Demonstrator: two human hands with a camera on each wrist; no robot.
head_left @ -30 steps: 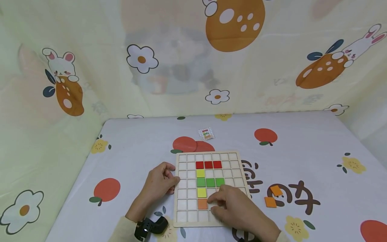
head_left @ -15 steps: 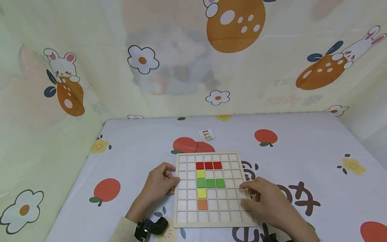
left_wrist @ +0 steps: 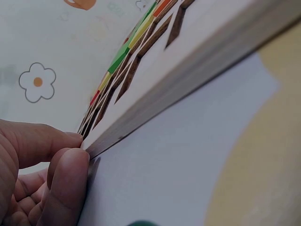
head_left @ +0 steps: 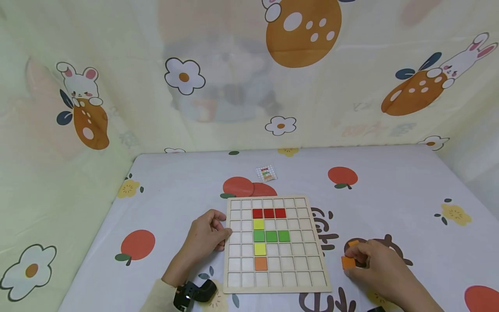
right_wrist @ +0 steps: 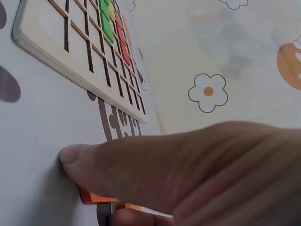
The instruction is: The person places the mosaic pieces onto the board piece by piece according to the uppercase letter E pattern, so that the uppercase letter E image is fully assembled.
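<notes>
A square wooden grid board point(head_left: 277, 289) lies on the table between the hands. Red, yellow and green tiles and one orange tile point(head_left: 261, 263) fill some of its cells. My left hand point(head_left: 206, 234) holds the board's left edge with thumb and index finger, seen close up in the left wrist view at the wooden rim point(left_wrist: 141, 117). Right of the board, my right hand point(head_left: 380, 264) has thumb and index finger around a loose orange tile point(head_left: 348, 262), pinching it at the table. A second orange tile point(head_left: 353, 243) is partly hidden behind the index finger.
A small pattern card point(head_left: 267, 173) lies beyond the board. The cloth point(head_left: 397, 186) carries printed fruit, flowers and lettering. A patterned curtain point(head_left: 226, 143) rises along the table's back edge. A black strap point(head_left: 195, 294) is on the left wrist.
My right hand has left the orange tile in the grid, crossed right over the board, and come down on a loose orange tile. The left hand and board stay in place.
</notes>
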